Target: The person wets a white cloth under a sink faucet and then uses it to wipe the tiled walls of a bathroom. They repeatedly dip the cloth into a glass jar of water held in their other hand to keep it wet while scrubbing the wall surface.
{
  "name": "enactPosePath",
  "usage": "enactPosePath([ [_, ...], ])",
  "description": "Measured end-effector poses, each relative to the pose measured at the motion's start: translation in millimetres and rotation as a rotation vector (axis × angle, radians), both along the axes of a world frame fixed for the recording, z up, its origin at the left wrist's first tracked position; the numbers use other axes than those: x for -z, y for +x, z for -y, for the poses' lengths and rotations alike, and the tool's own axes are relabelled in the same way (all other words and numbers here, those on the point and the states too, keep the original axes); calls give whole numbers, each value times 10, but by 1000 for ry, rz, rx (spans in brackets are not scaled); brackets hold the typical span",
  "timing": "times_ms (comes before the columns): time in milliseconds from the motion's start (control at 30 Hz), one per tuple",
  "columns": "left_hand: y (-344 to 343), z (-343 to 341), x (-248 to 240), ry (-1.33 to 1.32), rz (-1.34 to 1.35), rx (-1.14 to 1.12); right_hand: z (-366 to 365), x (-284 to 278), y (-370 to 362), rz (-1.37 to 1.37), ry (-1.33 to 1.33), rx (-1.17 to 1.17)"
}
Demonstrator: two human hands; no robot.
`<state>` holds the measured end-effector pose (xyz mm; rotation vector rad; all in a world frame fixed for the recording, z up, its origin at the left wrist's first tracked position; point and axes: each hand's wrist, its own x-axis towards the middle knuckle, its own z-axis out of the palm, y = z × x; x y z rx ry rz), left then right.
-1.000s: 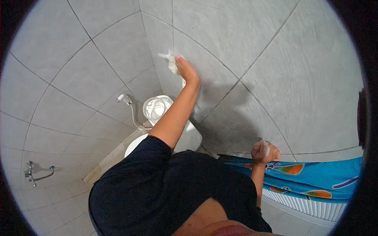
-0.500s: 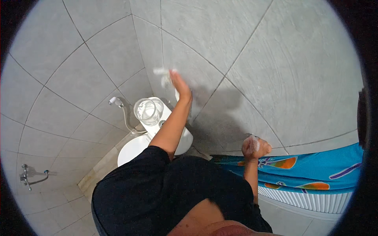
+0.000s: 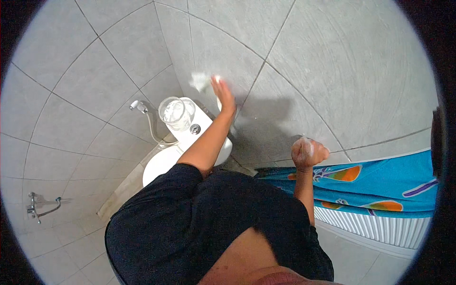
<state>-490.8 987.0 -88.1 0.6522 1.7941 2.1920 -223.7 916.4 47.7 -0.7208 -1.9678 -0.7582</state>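
My left hand [image 3: 224,96] reaches past the toilet tank to the grey tiled wall [image 3: 266,28]. Its straightened fingers press a soft white cloth [image 3: 200,81] to the tiles; motion blurs the cloth, and part of it lies hidden under the palm. To the right, my right hand [image 3: 308,154] is held closed in front of the wall, above a blue patterned towel [image 3: 380,178]. White, foam-like streaks show on it, and what its curled fingers hold, if anything, is hidden. A clear round container [image 3: 174,113] with white foamy contents stands on the white tank [image 3: 202,132].
Below my left forearm is the white toilet lid [image 3: 159,164]. A handheld sprayer [image 3: 138,106] with a hose hangs on the left wall. Lower left, a metal tap [image 3: 34,209] sticks out. The towel hangs over a white ribbed radiator [image 3: 375,230] at right.
My left hand and the cloth have shifted slightly along the wall, the cloth looking more spread out. My right hand stays closed. The whole view has tilted a little.
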Motion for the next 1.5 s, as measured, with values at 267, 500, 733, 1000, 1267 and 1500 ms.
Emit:
enactPosePath([
  [267, 226, 70, 369, -101, 287, 73, 3, -2, -1, -36, 0, -59],
  [500, 409, 261, -1510, 122, -680, 178, -30, 23, 37, -27, 17, -44],
  [733, 512, 154, -946, 30, -608, 121, 0, 48, 79, -11, -13, -31],
  [1000, 950, 446, 63, -172, -198, 216, 27, 47, 83, -33, -11, -94],
  [1267, 1112, 522, -1579, 54, -941, 239, 76, -11, 133, 3, -174, -104],
  [1500, 739, 255, -1569, 169, -856, 122, 123, 20, 218, -15, -279, -249],
])
